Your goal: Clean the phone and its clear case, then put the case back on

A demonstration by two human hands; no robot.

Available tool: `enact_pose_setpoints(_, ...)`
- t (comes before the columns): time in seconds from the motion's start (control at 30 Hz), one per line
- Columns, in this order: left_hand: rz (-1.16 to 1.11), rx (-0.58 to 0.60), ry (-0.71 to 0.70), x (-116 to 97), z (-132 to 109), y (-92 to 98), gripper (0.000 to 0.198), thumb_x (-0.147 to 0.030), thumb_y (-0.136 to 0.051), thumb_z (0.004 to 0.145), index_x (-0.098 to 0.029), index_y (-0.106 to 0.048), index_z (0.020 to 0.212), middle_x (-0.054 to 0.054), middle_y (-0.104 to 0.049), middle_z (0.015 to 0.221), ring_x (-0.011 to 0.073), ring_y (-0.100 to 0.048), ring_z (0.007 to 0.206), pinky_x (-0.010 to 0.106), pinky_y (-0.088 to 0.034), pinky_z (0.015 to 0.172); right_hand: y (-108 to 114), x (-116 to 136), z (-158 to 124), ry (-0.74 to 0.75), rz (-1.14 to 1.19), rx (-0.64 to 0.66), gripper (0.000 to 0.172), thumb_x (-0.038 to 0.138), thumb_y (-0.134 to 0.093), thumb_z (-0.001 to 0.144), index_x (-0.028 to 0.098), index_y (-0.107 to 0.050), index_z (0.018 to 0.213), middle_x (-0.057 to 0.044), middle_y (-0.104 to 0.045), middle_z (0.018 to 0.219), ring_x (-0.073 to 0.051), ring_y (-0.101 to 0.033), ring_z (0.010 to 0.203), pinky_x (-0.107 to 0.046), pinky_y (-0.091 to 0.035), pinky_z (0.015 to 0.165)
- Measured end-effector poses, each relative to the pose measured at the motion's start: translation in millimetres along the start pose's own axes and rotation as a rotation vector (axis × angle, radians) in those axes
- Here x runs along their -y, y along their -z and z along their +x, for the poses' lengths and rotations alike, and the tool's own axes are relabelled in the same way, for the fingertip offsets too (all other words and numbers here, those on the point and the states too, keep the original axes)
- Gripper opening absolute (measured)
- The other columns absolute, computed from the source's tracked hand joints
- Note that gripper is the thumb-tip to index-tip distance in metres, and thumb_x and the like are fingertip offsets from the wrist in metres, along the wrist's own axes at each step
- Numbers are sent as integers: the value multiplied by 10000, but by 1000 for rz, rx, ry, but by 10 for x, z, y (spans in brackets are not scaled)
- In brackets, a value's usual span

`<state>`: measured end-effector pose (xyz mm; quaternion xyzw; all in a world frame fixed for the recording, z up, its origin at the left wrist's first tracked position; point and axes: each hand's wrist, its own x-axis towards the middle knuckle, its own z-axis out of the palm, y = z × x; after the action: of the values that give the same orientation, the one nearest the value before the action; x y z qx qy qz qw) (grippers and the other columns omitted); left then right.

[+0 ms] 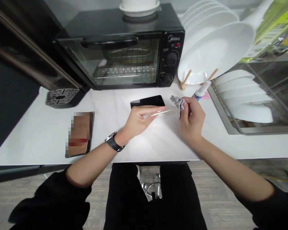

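Note:
My left hand (136, 120) is closed on one end of a thin, see-through piece that looks like a clear phone case (167, 112), held tilted above the counter. In my right hand (193, 119) a crumpled grey cloth (177, 102) is pinched between thumb and fingers, at the right end of the case. Whether the cloth touches the case is hard to make out. Just behind my left hand lies a phone with a black screen (148, 101), partly covered by the fingers. A small white bottle (202, 90) with a blue label stands behind my right hand.
A black toaster oven (171, 72) stands at the back of the white counter (115, 105). White plates (211, 52) lean in a wooden rack; bowls (251, 113) sit in a metal drainer (227, 123). To the left are a tablet-like device (79, 134) with a blurred screen and a drip tray (62, 96).

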<state>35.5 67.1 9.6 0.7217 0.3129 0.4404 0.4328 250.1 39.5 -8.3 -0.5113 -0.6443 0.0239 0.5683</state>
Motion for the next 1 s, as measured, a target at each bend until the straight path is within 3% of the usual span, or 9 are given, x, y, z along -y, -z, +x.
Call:
enact_pose_setpoints(0.13,69,23,-82,52,-4,-16,242,-239,-711,1008,-279,-843,1207,22,-834,1251,170,-810,1156,309,-662,1049,-15,25,8,18,-40,82,262,353,-502,1115,227,-718,1036,-43,-733,900,-200,-652,809,-370,-492,772)
enact_pose_setpoints(0.27,63,69,-25,110,-1,-43,286,-208,-709,992,-256,-829,1247,29,-821,1281,189,-799,1196,314,-654,1069,-22,30,18,55,-76,121,249,329,-511,1109,222,-719,1024,-45,-740,887,-201,-646,800,-369,-498,769)
enact_pose_setpoints(0.43,125,108,55,174,-1,-65,351,-224,-690,1002,-274,-785,1336,10,-770,1367,219,-778,1249,367,-642,1108,-15,7,19,125,-97,60,230,292,-511,1108,252,-738,1116,-32,-819,1023,-219,-744,964,-471,-523,1074)
enact_pose_setpoints(0.53,144,116,40,184,-6,-73,340,-252,-674,1019,-293,-786,1337,-6,-770,1372,217,-788,1228,352,-648,1077,-10,13,19,167,-100,47,201,272,-549,1099,270,-746,1141,-12,-846,1092,-208,-782,1027,-467,-512,1135)
enact_pose_setpoints(0.67,192,105,32,145,-9,-70,288,-276,-659,1035,-266,-813,1279,-4,-839,1251,183,-823,1057,284,-644,930,-3,48,41,225,-111,89,170,237,-607,1072,275,-762,1130,-19,-862,1114,-221,-800,1047,-468,-536,1098)
enact_pose_setpoints(0.83,366,156,40,70,11,-59,242,-250,-628,1029,-186,-816,890,-20,-825,828,126,-737,724,230,-486,626,1,68,60,353,-119,121,174,222,-683,1018,290,-799,1129,-41,-853,1073,-231,-779,963,-427,-562,876)
enact_pose_setpoints(1.0,543,128,53,93,34,-80,199,-132,-620,936,-167,-767,807,40,-801,792,171,-729,704,277,-487,644,-60,149,5,551,-89,174,392,170,-727,992,310,-711,1358,-18,-843,1044,-214,-747,939,-395,-538,823)
